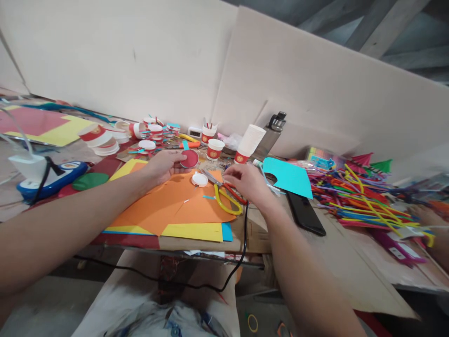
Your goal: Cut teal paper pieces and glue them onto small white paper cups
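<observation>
My left hand (167, 165) is closed on a round red disc (190, 159) with a white rim, a small blue strip sticking up behind it. My right hand (242, 178) hovers just right of the scissors (210, 176), its fingers curled; whether anything small is between them is hidden. Below the disc, a white cup piece (199, 179) rests on orange paper (164, 201). Pliers with yellow handles (228, 206) lie beside it, near red handles. A white and red paper cup (215, 150) stands behind the hands.
Stacked cups (249, 142) and a bottle (271, 133) stand at the back. Right are cyan paper (291, 177), a black phone (305, 213) and many colourful pipe cleaners (361, 201). Left, a blue power strip (52, 180) sits by cut cups. A black cable crosses the front edge. Another person's hand shows far right.
</observation>
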The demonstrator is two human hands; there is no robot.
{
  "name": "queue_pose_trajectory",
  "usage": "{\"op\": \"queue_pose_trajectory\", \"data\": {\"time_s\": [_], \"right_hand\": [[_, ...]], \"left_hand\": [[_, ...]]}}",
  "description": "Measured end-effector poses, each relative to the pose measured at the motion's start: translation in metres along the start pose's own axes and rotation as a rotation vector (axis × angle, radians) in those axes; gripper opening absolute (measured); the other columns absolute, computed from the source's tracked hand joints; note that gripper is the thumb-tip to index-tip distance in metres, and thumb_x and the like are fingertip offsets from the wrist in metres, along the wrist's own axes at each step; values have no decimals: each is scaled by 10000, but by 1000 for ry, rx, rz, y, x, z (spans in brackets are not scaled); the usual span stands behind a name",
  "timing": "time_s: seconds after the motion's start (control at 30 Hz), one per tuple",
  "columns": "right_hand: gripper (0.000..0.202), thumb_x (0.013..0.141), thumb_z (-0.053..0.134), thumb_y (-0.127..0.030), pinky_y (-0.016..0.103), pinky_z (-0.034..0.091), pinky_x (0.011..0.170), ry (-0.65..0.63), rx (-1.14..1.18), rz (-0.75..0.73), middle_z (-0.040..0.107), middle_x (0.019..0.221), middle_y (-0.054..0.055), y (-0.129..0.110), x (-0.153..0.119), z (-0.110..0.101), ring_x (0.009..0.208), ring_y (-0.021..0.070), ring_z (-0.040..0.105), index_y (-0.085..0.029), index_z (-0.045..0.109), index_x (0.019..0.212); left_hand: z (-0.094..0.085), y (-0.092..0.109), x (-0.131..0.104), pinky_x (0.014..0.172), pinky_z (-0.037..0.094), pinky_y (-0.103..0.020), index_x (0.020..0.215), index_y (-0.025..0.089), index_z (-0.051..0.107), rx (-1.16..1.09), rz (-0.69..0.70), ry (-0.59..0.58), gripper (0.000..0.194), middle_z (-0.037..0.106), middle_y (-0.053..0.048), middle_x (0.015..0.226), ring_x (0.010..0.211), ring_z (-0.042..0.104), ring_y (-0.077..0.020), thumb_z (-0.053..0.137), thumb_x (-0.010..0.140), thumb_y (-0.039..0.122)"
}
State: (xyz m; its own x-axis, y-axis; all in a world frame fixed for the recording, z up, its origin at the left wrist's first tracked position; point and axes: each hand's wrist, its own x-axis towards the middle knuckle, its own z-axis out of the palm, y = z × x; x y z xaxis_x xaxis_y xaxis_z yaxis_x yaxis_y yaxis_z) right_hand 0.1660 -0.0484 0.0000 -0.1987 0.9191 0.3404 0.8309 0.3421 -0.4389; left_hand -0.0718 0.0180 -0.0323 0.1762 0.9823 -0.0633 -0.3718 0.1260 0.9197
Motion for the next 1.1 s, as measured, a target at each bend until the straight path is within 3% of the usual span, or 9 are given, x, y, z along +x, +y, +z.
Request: {"op": "queue_pose_trajectory", "data": {"time_s": [0.13, 0.23, 0.5, 0.73, 1.0, 1.1], "right_hand": [[59, 763, 680, -136, 261, 405, 646, -227, -44, -73, 681, 782, 33, -13, -6, 23, 716, 153, 594, -184, 714, 757], [47, 727, 750, -161, 288, 424, 718, -287, -138, -90, 652, 853, 70, -15, -7, 35, 812, 192, 592, -188, 722, 752], [29, 766, 724, -213, 319, 412, 788, -297, -211, -63, 638, 919, 96, -18, -6, 44, 913, 225, 561, -186, 714, 767], [125, 780, 630, -121, 315, 394, 749, -374, -261, -22, 657, 885, 96, -32, -7, 40, 861, 220, 569, -175, 678, 677], [136, 820, 558, -110, 336, 374, 707, -328, -296, -37, 641, 823, 125, -39, -13, 40, 802, 228, 549, -161, 611, 705], [131, 811, 535, -91, 334, 367, 725, -286, -262, -45, 631, 746, 84, -37, -14, 41, 760, 203, 539, -173, 577, 719]], "left_hand": [[-3, -1, 2, 598, 597, -306, 748, 80, 663, 32, 21, 12, 30, 700, -105, 800, 677, 657, -160, 658, 722, 94], [-4, -2, 2, 603, 586, -302, 738, 89, 663, 40, 34, 16, 50, 689, -88, 778, 649, 632, -141, 688, 704, 118], [-3, -5, 2, 617, 528, -259, 796, 115, 715, 84, 78, -12, 159, 713, -97, 915, 754, 631, -145, 756, 664, 192], [5, -7, -3, 531, 462, -213, 765, 117, 696, 44, 2, -61, 161, 691, -51, 781, 616, 583, -99, 779, 646, 186], [12, -6, -10, 506, 460, -199, 740, 108, 682, -20, -36, -43, 70, 691, -58, 737, 591, 586, -96, 723, 684, 98], [12, -5, -10, 513, 461, -205, 740, 120, 671, -28, -32, -39, 97, 697, -59, 746, 604, 599, -106, 734, 669, 102]]}}
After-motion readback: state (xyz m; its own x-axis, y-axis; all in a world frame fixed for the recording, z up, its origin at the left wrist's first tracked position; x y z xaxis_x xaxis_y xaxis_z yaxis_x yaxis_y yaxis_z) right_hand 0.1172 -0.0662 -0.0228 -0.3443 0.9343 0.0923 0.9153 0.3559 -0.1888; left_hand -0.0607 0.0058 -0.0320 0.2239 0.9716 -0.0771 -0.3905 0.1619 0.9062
